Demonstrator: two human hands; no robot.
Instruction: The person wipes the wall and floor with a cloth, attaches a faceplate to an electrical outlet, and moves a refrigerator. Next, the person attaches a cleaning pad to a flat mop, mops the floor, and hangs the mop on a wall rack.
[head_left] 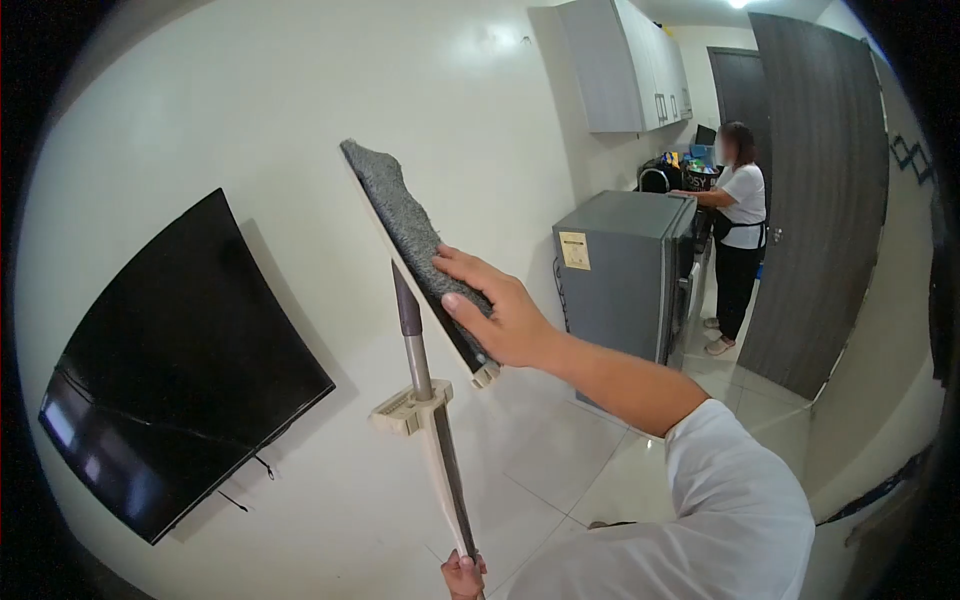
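Note:
A flat mop is raised in front of me, with its grey fuzzy pad [390,190] tilted upward on a long narrow head. My right hand [510,315] is on the lower part of this pad, thumb on one side and fingers on the other, closed around it. Below the head, the grey mop pole [418,360] passes through a cream plastic squeezer piece [412,406]. Low in the view, my left hand [463,576] wraps around the lower part of the handle.
A black wall-mounted TV [185,370] hangs at left with loose cables below. On the right stands a grey refrigerator [625,270], under wall cabinets [630,70]. Another person [742,200] works at a counter beside a dark open door [825,200].

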